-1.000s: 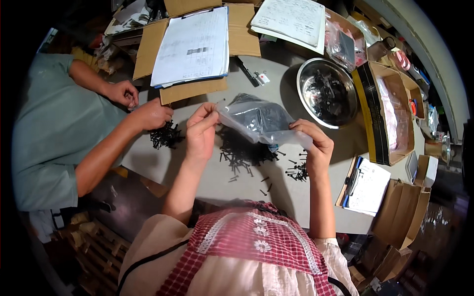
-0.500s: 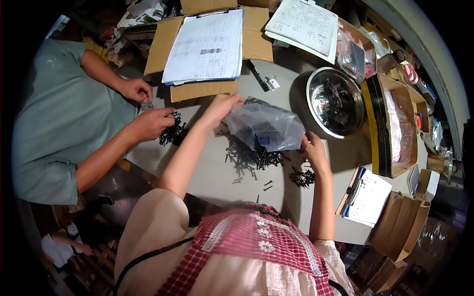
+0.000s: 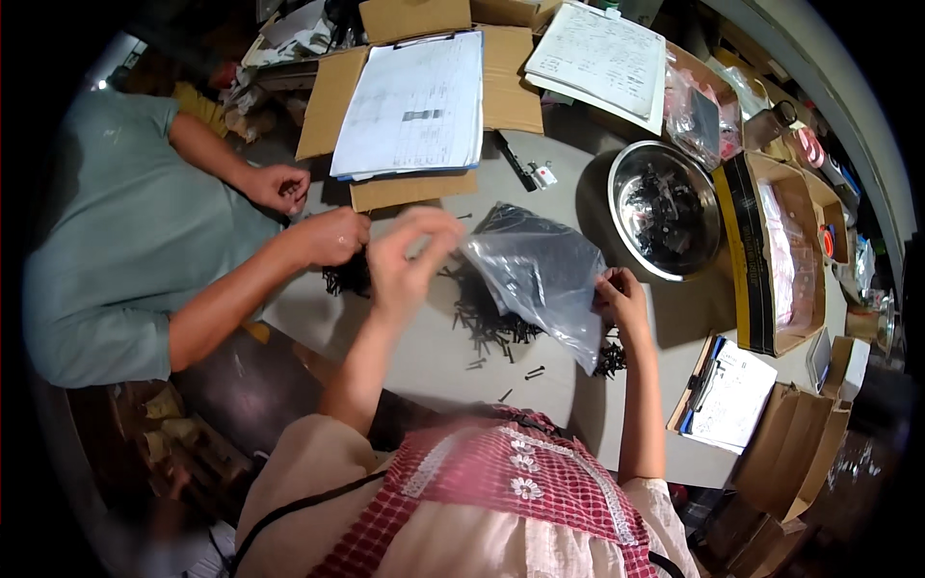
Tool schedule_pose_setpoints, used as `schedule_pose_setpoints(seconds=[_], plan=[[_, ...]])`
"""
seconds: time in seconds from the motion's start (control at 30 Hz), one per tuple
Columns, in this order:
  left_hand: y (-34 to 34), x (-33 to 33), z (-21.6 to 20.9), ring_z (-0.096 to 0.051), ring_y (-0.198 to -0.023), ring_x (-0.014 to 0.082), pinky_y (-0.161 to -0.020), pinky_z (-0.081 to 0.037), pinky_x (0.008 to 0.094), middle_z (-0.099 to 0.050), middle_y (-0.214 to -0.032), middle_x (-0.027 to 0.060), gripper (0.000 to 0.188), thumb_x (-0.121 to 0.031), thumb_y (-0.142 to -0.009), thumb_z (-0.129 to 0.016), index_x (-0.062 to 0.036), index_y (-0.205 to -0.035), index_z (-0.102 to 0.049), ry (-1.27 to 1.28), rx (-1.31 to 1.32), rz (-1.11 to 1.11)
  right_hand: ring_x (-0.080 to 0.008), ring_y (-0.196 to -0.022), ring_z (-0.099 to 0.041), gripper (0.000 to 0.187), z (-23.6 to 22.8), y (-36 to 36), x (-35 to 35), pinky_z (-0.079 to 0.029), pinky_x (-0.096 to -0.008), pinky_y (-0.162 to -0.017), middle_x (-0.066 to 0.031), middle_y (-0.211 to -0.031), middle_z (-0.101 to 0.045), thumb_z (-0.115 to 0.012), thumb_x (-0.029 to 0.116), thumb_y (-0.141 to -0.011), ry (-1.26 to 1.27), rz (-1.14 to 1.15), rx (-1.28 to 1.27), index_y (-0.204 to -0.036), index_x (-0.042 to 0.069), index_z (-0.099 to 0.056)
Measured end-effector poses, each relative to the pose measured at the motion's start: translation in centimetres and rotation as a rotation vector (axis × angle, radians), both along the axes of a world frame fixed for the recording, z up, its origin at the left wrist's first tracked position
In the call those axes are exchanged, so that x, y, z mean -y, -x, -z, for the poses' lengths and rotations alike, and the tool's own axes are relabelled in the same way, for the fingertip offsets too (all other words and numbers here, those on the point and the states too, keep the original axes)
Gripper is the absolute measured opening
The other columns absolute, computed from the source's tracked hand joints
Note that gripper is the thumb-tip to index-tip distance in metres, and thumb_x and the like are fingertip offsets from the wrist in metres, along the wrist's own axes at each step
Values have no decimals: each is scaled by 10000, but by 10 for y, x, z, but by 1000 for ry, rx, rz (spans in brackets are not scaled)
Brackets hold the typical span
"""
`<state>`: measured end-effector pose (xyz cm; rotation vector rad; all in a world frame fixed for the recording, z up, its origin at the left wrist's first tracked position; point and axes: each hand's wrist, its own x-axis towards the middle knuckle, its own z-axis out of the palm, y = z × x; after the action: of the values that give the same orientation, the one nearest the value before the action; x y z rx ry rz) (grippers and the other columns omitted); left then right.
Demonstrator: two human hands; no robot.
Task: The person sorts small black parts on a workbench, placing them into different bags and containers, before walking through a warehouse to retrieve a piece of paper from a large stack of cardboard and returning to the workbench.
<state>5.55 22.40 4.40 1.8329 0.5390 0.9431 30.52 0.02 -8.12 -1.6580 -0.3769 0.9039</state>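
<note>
Okay, so the clear plastic bag [image 3: 554,299] is up over the middle of the grey surface [image 3: 434,366], dark stuff showing in or behind it, can't tell which. Right hand [image 3: 626,301] has its fingers pinched tight on the bag's right edge. Left hand [image 3: 409,260] is a blur by the bag's left corner — fingers look close together, but I can't tell if they've got hold of it.

Edges: a strip of grey shows along the near edge in front of the apron [image 3: 477,486], and another between the right forearm and the clipboard [image 3: 732,395] at the right edge. The far edge is crowded with a cardboard box [image 3: 511,82] and papers, and a co-worker [image 3: 116,289] sits at the left end, hands close to the left forearm.

Writing: the form [image 3: 409,111] on the far box, the handwritten sheets [image 3: 602,58] beside it and the clipboard page are all too small to read. The black-and-yellow box [image 3: 753,275] has print on it too.

Counts: one steel bowl [image 3: 621,197] of black parts toward the far right, three screw piles (under the bag, below the right hand, by the co-worker) and three stray screws [image 3: 535,373] near the near edge.
</note>
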Motion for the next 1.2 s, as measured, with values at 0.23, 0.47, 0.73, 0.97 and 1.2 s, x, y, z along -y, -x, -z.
schedule_pose_setpoints(seconds=[0.23,0.47,0.73,0.97,1.2], plan=[[-12,-28,29,-598,-685,93,-652,-455,214,-661,-794,71,298,-272,-1019,-515,-30,-894,-636,972,-258,204,-139,-549,-589,476,-36,5,-8,-485,-296,-467,-95,-736,-633,-599,444,-964,316,-65,192,-960,-32,-626],[-84,-48,72,-547,-565,99,-510,-426,263,-605,-677,33,473,-484,-909,-662,-21,-840,-596,283,-852,116,-162,-526,-577,323,-5,-13,-21,-443,-313,-519,-83,-617,-600,-628,305,-932,267,-54,269,-808,7,-623],[-77,-57,77,-514,-610,87,-556,-408,253,-581,-698,-1,363,-384,-907,-683,-40,-820,-609,437,-792,204,-187,-615,-583,182,-20,11,-39,-472,-322,-621,-109,-671,-623,-616,179,-843,110,67,369,-820,3,-655],[-68,-71,121,-508,-633,88,-581,-400,229,-618,-759,10,255,-278,-895,-690,-28,-844,-680,687,-679,195,-357,-700,-620,122,-76,38,-50,-504,-453,-617,-119,-815,-593,-623,189,-831,0,-262,945,-854,69,-615],[-78,-38,102,-558,-660,74,-603,-434,249,-631,-684,1,132,-134,-838,-716,-15,-799,-671,361,-509,8,-350,-710,-611,114,-51,12,-29,-493,-455,-612,-119,-830,-568,-625,149,-820,38,-313,989,-881,64,-581]])
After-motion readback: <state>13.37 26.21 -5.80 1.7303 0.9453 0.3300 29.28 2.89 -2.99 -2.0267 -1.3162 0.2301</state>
